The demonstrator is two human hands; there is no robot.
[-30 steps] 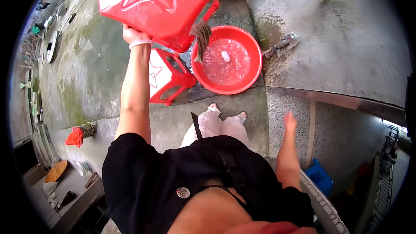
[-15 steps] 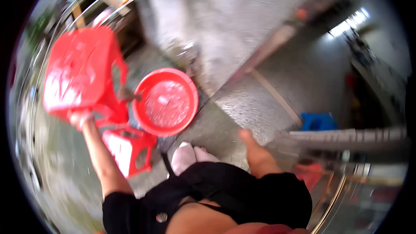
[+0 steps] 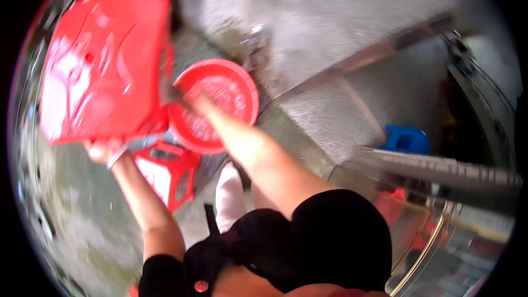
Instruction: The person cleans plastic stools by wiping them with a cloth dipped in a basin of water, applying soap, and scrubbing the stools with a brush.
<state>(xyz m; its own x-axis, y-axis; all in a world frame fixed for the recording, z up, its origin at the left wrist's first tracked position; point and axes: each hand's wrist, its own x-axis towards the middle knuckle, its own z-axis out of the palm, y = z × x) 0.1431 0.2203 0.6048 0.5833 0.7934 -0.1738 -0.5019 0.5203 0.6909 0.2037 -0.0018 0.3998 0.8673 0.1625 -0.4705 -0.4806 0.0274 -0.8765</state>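
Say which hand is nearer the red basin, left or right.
Right. The right hand is over the red basin, towards its left side; the left hand is farther off, outside it, gripping the raised red stool by its edge.

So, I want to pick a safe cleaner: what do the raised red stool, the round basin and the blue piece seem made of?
Red stool: glossy moulded plastic, it seems; bright glare, raised seat pattern.
Basin: probably smooth plastic, given its even red, though blur leaves coated metal possible.
Blue piece: perhaps plastic, from its uniform colour; finish unclear.
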